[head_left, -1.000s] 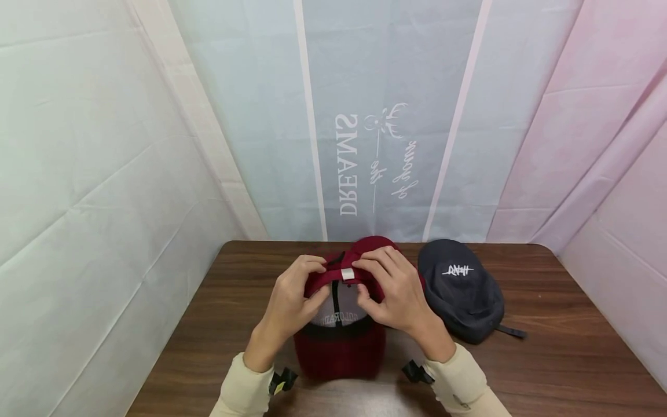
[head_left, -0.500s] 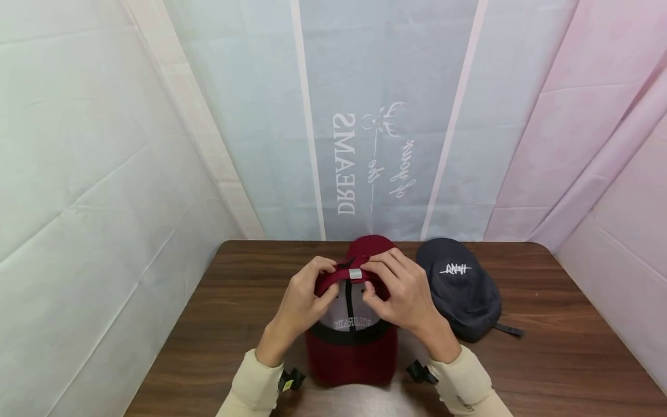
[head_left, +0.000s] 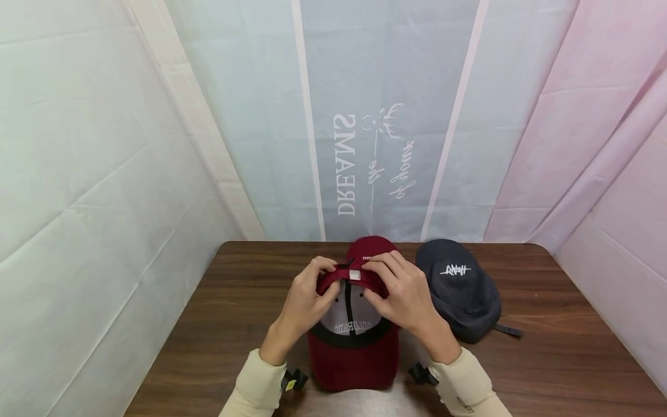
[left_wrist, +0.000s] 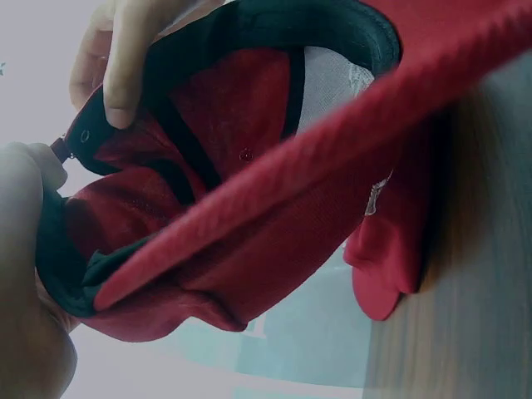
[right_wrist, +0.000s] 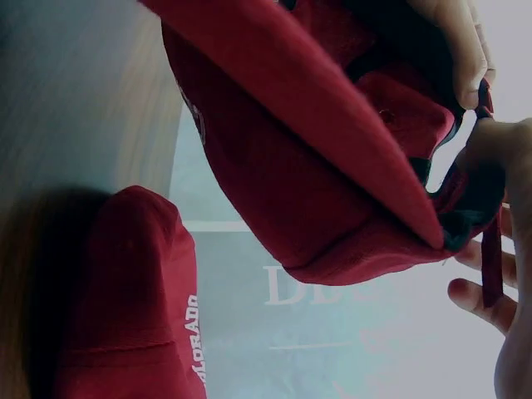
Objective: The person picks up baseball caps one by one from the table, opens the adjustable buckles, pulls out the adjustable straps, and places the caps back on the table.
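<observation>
A dark red baseball cap [head_left: 354,362] is held up with its brim toward me and its inside showing; reversed lettering shows through the lining. My left hand [head_left: 304,295] pinches the left side of its back strap between thumb and fingers. On the strap's other side, my right hand [head_left: 403,292] pinches the band beside a small pale tag or buckle [head_left: 355,274]. In the right wrist view, a loose strap end [right_wrist: 492,262] hangs by the fingers. A second red cap [head_left: 371,246] lies behind, partly hidden by the held cap and the right hand.
To the right, a dark grey cap [head_left: 464,301] with white lettering lies on the wooden table [head_left: 563,324], its strap sticking out. A printed cloth backdrop [head_left: 396,174] rises behind the table, and pale cloth walls [head_left: 104,202] stand at the sides.
Both hands and the held cap have shifted slightly right and toward me in the first half second. Since then they have barely moved, and both hands keep their pinch on the strap.
</observation>
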The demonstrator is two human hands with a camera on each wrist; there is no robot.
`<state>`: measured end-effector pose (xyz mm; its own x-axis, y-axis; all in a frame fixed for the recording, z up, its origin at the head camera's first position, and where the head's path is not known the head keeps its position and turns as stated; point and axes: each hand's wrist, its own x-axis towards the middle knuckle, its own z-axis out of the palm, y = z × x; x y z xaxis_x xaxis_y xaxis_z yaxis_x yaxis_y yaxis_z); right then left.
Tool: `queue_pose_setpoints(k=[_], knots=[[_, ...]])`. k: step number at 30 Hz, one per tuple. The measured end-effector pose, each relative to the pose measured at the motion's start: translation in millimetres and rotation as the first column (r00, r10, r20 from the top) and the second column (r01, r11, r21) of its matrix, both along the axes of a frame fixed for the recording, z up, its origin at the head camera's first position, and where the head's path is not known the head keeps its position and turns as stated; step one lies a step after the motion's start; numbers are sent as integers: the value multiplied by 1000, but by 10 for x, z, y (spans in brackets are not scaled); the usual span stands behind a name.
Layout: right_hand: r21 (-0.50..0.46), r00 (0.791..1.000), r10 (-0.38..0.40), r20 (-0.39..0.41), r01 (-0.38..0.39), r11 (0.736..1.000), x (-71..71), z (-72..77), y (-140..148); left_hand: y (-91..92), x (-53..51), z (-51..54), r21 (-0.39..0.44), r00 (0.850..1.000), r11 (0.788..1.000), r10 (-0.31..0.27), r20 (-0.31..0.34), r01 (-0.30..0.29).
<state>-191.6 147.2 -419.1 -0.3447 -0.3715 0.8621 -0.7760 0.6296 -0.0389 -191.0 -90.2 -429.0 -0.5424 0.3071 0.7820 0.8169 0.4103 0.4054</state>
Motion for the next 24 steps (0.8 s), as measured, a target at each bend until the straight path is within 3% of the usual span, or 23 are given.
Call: queue_pose_setpoints(k=[5,11,18,24], knots=[[-65,998,-32,56,35,997,-14,-35,25,-8,-8,-21,1,1000,1000,9,3,-9],[-65,986,-70,148,81,995,-2,-68,56,-33,-34,-40,2,1000,1000,21,3,-21],[-107,985,-54,161,72,992,4,-63,26,18,-51,-20,-54,1000,998,-18,17,18],[-148,987,-27,161,51,988,16,-42,12,117,-31,19,-102,1000,995,-18,-22,16]])
